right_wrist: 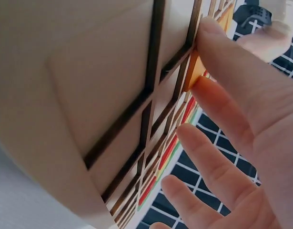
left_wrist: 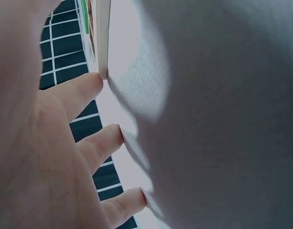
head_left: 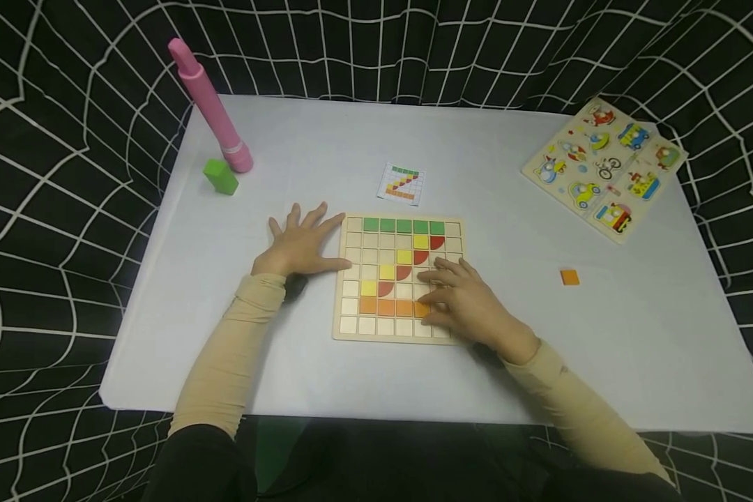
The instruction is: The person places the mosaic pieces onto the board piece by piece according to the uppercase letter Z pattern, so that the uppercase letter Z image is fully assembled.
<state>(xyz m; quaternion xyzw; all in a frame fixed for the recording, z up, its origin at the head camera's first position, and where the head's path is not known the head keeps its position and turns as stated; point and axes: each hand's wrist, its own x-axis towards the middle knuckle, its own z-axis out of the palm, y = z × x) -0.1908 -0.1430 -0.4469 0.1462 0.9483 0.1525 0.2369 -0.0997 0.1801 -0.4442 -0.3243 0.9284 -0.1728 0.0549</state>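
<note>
A wooden grid board (head_left: 385,325) lies on the white table, with green, yellow, red and orange pieces in its cells. My left hand (head_left: 298,247) rests at the board's left side, fingers spread; in the left wrist view its index fingertip touches the board's edge (left_wrist: 103,43). Over the right half of the board is my right hand (head_left: 467,307). Its thumb and index finger pinch an orange square tile (right_wrist: 196,69) at the right end of the orange row, while the other fingers stay extended over the board. Part of that tile is hidden by the fingers.
Behind the board lies a pattern card (head_left: 401,184). One loose orange tile (head_left: 569,277) is to the right. A picture puzzle board (head_left: 605,171) occupies the back right corner. At the back left stand a pink tube-shaped object (head_left: 213,108) and a green block (head_left: 221,177).
</note>
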